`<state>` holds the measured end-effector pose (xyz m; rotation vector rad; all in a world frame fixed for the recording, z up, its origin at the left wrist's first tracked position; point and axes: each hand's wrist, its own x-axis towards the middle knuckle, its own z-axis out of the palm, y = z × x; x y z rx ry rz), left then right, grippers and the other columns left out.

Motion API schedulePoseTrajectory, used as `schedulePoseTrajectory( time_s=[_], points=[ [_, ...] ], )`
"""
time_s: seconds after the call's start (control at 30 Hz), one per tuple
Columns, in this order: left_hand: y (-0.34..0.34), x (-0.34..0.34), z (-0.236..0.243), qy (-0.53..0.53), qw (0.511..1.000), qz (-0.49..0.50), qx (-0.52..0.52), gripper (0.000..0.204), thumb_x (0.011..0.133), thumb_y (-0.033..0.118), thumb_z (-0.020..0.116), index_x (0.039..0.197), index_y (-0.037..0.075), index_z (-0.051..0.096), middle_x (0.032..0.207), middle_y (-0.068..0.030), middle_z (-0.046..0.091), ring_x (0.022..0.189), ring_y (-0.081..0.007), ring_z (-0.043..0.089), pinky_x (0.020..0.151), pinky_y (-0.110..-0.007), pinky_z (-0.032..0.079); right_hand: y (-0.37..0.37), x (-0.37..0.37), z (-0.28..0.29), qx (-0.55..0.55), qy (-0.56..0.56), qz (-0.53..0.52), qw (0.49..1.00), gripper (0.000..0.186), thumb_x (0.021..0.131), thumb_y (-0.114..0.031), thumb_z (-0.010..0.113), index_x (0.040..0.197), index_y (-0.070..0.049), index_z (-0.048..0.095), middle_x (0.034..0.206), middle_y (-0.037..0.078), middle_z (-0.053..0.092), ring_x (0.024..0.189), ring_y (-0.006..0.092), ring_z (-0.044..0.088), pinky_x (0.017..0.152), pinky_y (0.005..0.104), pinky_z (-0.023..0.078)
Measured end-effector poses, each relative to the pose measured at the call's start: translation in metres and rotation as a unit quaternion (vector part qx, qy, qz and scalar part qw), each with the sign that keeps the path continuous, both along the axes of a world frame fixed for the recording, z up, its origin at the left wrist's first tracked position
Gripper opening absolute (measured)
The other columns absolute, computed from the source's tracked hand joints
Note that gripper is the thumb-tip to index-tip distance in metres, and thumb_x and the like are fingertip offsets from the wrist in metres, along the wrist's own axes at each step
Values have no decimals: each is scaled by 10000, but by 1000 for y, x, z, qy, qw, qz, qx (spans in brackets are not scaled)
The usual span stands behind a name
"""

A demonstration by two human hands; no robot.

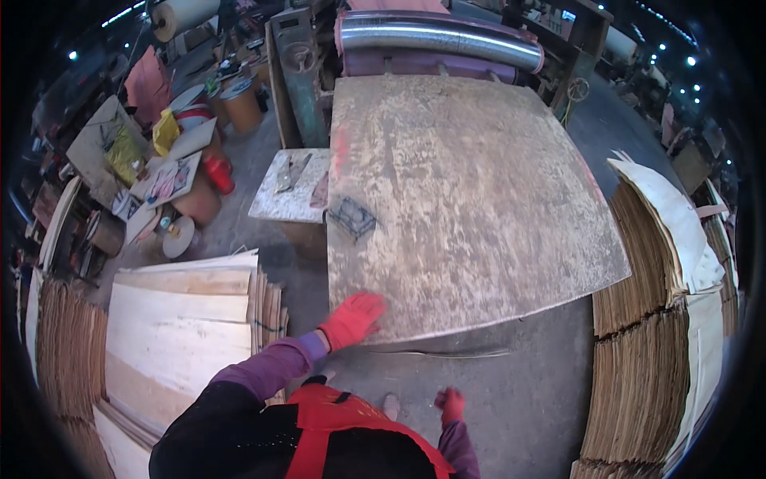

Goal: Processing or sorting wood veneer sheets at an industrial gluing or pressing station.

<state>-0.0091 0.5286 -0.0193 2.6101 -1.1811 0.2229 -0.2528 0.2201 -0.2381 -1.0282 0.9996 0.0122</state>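
My left hand, in a red glove, lies on the near left corner of a large worn board tabletop. Its fingers stretch out over the surface, and nothing shows in them. Low by my right side, my gloved right hand hangs off the board with its fingers curled in. I see nothing in it. A dark wire-like frame rests at the board's left edge, beyond my left hand. Across the far end runs a shiny metal roller.
Stacked wood veneer sheets stand at left and right. A small side table adjoins the board's left edge. Farther left are drums and a red container. A thin strip lies on the floor before me.
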Motion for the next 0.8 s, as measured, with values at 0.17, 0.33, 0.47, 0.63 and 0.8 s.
schedulePoseTrajectory(
  time_s=[0.17, 0.33, 0.47, 0.63, 0.8],
  points=[
    [-3, 42, -5, 42, 996, -75, -30, 586, 807, 390, 584, 1264, 46, 457, 1358, -165, 393, 1307, -317, 307, 1094, -493, 174, 119, -78, -24, -119, 183, 263, 940, 231, 812, -229, 520, 891, -29, 605, 787, 126, 639, 622, 240, 610, 579, 372, 496],
    [4, 45, -8, 53, 993, -104, -29, 592, 812, 392, 583, 1289, 71, 441, 1395, -153, 352, 1315, -318, 294, 1093, -504, 170, 231, -77, -3, -182, 208, 366, 888, 242, 809, -244, 525, 905, -38, 608, 809, 123, 639, 658, 246, 609, 610, 383, 490],
    [7, 44, -7, 63, 992, -102, -22, 579, 814, 385, 584, 1281, 71, 449, 1386, -151, 364, 1305, -315, 304, 1090, -502, 177, 281, -69, -2, -200, 202, 367, 886, 252, 805, -256, 528, 915, -45, 610, 827, 120, 640, 687, 251, 608, 634, 391, 484],
    [-2, 45, -5, 76, 989, -122, -18, 569, 814, 381, 591, 1269, 65, 459, 1374, -151, 375, 1295, -318, 315, 1079, -508, 195, 317, -78, -18, -221, 192, 321, 901, 265, 802, -271, 533, 929, -54, 613, 848, 116, 640, 723, 258, 607, 665, 402, 478],
    [-3, 46, 3, 57, 988, -141, 1, 552, 783, 315, 635, 1217, 23, 459, 1347, -193, 382, 1292, -370, 310, 1072, -548, 180, 355, -105, -62, -247, 211, 241, 915, 278, 798, -287, 537, 942, -63, 616, 870, 113, 640, 759, 264, 606, 696, 413, 471]
  ],
)
